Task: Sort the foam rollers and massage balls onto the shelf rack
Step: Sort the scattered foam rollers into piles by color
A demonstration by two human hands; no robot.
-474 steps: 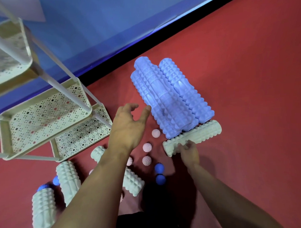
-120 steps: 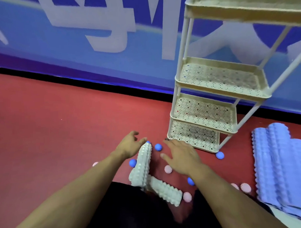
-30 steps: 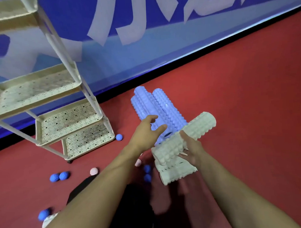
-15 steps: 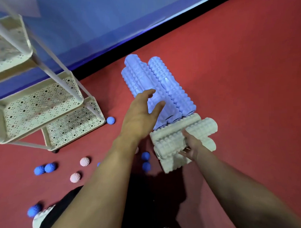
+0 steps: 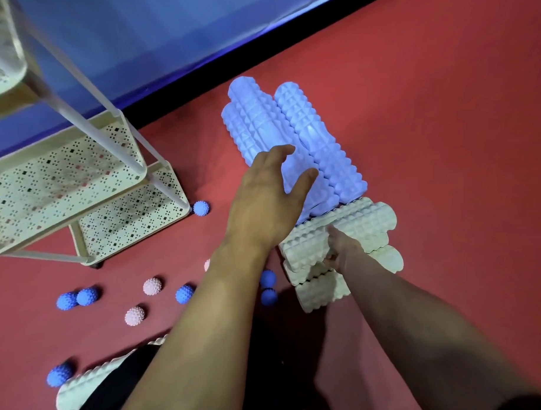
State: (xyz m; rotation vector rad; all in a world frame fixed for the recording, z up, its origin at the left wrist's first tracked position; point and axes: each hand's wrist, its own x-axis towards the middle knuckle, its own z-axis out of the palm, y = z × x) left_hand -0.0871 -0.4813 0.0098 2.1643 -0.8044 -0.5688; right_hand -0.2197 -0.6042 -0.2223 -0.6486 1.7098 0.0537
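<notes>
Newly stacked ridged white rollers [image 5: 350,229] (right hand [image 5: 341,248] atop)

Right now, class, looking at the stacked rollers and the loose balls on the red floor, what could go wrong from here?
1. The cream ridged foam rollers are piled loosely; the right hand on them could topple the pile.
2. Spiky blue massage balls lie beside the pile and may get knocked away.
3. The open left hand over the pale blue foam rollers might nudge them rolling.

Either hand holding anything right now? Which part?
Right hand grips the top white roller near its middle. Left hand is open above the blue rollers, holding nothing.
</notes>
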